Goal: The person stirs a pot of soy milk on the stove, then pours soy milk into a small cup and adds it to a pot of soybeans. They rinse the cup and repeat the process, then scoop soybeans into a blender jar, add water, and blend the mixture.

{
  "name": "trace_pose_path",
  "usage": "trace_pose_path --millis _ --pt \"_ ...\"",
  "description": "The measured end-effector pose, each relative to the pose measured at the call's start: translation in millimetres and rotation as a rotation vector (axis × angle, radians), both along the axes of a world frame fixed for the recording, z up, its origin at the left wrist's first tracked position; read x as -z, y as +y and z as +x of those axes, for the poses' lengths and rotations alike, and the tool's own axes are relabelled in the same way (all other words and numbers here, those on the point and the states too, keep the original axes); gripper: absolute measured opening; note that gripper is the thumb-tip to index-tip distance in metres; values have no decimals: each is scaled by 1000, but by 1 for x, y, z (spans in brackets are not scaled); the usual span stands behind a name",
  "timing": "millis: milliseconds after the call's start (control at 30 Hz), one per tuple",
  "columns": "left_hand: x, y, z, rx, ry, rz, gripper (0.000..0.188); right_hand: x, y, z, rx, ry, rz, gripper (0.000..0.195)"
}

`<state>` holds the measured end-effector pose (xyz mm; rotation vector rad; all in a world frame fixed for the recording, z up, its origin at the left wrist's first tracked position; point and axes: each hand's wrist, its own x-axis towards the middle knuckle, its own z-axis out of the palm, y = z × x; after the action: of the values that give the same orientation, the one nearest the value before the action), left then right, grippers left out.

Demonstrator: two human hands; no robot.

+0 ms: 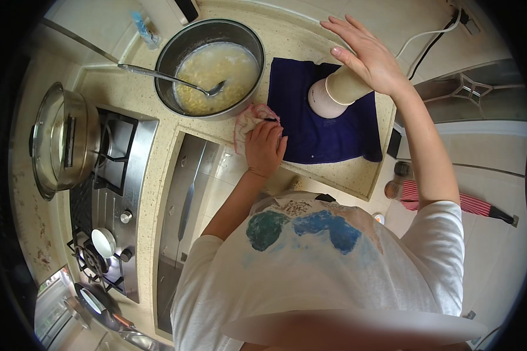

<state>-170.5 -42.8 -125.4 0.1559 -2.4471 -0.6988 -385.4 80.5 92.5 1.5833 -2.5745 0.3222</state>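
Note:
My left hand [265,147] rests on a crumpled white cloth with a pink edge [245,127] at the counter's front edge, beside a large metal pot. My right hand [369,61] is raised, fingers spread, beside the upper part of a blender-like appliance with a pale base and a greenish body [331,97]; whether the palm touches it cannot be told. This appliance stands on a dark blue cloth [323,142]. In the pot [254,87] lies pale liquid with yellow grains [219,57], and a metal ladle [158,75] leans in it.
On the left, a lidded steel pot [81,136] stands on the gas stove [110,197]. A white bowl [103,242] sits near the front burner, with a frying pan [97,305] beyond. Cables [434,31] run along the wall at upper right. The counter's corner [366,195] lies near my body.

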Motion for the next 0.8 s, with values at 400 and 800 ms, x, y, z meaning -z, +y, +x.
trace_pose_path --millis 400,800 --pt "2 1 0 -6 -1 -22 22 4 2 -5 -20 51 4 56" --pt "1 1 1 -8 -21 -18 20 5 3 -2 -5 50 -10 54"
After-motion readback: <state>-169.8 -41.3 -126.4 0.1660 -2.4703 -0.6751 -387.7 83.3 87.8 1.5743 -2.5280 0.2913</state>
